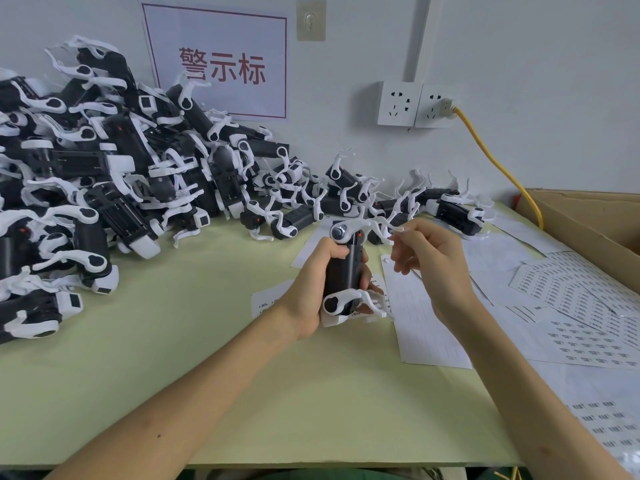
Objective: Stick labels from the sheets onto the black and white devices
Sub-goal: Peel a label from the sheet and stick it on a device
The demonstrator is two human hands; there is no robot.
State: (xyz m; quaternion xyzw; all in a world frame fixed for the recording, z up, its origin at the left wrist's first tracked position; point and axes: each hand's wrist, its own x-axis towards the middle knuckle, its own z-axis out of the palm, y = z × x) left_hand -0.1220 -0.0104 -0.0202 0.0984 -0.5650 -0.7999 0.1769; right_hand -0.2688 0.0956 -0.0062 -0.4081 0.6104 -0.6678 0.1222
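Note:
My left hand grips a black and white device round its black body and holds it on end above the table. White prongs stick out at its top and bottom. My right hand is at the upper prongs, its thumb and forefinger pinching a small white label just beside them. A lined label sheet lies under my right wrist. More sheets of small printed labels spread out to the right.
A large pile of the same devices fills the table's left and back. A shorter row of them lies behind my hands. An open cardboard box stands at the right edge, with a yellow cable running from wall sockets.

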